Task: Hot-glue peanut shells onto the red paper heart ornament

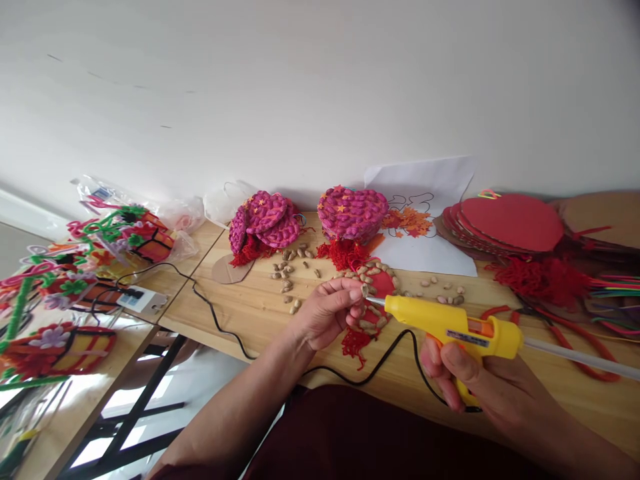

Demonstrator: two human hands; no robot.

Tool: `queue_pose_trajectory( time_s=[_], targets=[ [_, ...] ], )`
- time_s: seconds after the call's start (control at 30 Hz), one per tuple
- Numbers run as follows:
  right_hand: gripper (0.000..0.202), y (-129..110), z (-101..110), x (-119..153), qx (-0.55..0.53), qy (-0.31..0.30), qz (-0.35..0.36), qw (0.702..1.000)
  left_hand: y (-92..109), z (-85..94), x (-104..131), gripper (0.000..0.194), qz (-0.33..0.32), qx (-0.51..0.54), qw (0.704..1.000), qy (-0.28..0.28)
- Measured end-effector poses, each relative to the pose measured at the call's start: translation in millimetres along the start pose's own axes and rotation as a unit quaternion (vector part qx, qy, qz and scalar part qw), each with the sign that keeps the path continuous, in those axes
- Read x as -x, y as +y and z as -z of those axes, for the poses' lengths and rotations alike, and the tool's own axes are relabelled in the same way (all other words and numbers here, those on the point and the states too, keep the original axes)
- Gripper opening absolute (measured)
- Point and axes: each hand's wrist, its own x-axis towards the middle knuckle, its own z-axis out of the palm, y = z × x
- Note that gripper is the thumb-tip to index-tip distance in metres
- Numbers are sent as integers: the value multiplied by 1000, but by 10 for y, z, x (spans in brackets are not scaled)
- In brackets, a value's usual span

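Observation:
My right hand [465, 373] is wrapped round the handle of a yellow hot glue gun [435, 320], with a long clear glue stick [575, 353] poking out of its back. Between the thumb and fingers of my left hand [333, 310] is a peanut [365, 291], pinched right at the gun's metal nozzle [376, 301]. Below them on the table lies a red disc [384, 283] edged with peanuts, partly hidden by my hands and the gun. A red yarn tassel [356, 345] hangs toward me from it.
Loose peanuts [286, 270] lie scattered on the wooden table [227, 317]. Pink-purple decorated pieces [353, 212], a white drawing sheet [425, 177] and stacked red discs [515, 223] stand by the wall. Orange-handled pliers [575, 353] lie right. A black cord runs to a power strip [143, 299].

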Motion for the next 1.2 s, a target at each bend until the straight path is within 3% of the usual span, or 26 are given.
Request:
queue_pose_trajectory(
  time_s=[0.2, 0.6, 0.83, 1.2],
  targets=[
    [43, 10, 2, 8, -4, -10, -1, 1000, 3, -12, 8, 37, 10, -11, 1000, 12],
    [45, -2, -30, 2, -10, 27, -8, 1000, -3, -5, 6, 31, 3, 4, 1000, 4],
    [43, 22, 8, -5, 10, -3, -4, 1000, -2, -9, 10, 33, 1, -1, 1000, 1],
    [41, 86, 23, -4, 26, 13, 9, 1000, -9, 2, 8, 30, 3, 6, 1000, -17]
  ],
)
